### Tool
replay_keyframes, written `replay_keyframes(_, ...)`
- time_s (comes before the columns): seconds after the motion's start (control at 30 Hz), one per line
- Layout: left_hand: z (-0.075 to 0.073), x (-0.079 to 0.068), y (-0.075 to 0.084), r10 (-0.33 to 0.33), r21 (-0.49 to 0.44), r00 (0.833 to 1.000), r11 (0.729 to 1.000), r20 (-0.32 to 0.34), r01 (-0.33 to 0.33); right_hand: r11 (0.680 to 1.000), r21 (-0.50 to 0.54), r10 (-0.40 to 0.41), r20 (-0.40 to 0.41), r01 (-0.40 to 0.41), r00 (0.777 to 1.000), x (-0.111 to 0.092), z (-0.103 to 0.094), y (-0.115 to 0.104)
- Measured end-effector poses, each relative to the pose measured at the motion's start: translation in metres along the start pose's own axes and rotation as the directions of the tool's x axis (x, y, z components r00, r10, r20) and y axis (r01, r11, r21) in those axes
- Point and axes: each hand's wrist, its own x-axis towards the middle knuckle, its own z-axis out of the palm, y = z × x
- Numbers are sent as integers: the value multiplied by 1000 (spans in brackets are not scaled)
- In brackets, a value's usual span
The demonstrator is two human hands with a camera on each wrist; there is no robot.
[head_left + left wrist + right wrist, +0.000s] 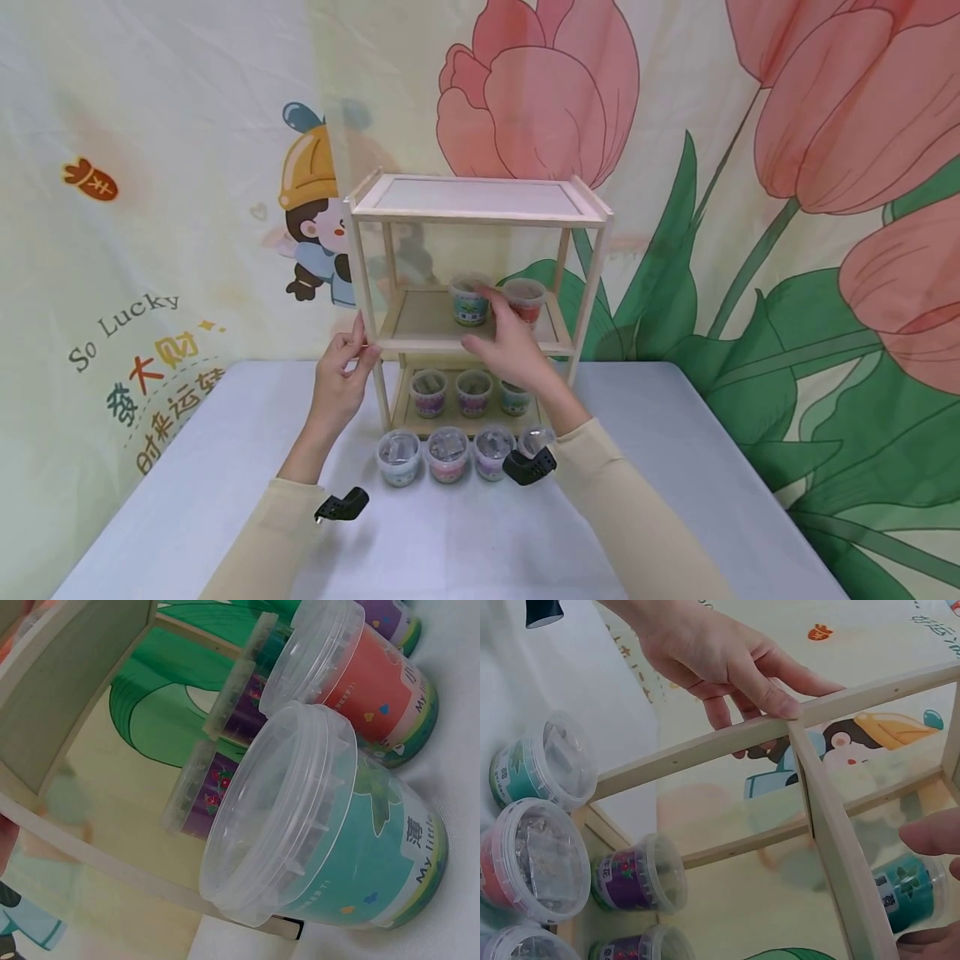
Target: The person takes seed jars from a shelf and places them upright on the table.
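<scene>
A small pale wooden shelf rack (480, 343) stands on the table. My left hand (341, 375) grips its left front post at the middle board, thumb in front and other fingers behind. On that board is a teal lidded tub (470, 304). Around it my right hand (513, 342) is spread, fingers at its right side. In the right wrist view, the thumb (934, 832) stands apart from the teal tub (907, 892), with other fingers (922, 941) close on its opposite side. A red tub (525, 302) stands to the right, partly behind the hand.
Two purple tubs (430, 393) and a teal one (515, 398) sit on the bottom board. In front of the rack, a row of clear-lidded tubs (399, 458) stands on the white table (622, 483). A printed cloth (675, 108) hangs behind.
</scene>
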Motion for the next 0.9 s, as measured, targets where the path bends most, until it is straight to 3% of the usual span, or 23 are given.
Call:
replay_keyframes(0.2,-1,-3,-3,-29,-43,999,999,15,29,999,-6,33,10,-33,999,12,9,-2)
replay_keyframes(0.43,2,-3,-4,11,-49,1000,999,1,-11,998,-25,60,-16,-61,998,24,16,-2)
replay_keyframes(0.57,2,-2,-5,-2,-53,1000,999,-7,2,996,-43,71,-27,-72,997,31,18,1)
replay_keyframes(0.73,2,-2,-4,-13,-49,1000,999,5,13,995,-97,15,-51,-20,999,37,21,7)
replay_keyframes(0.9,3,-1,2,31,-36,999,999,-14,-32,985,-158,-75,-52,66,996,39,22,12)
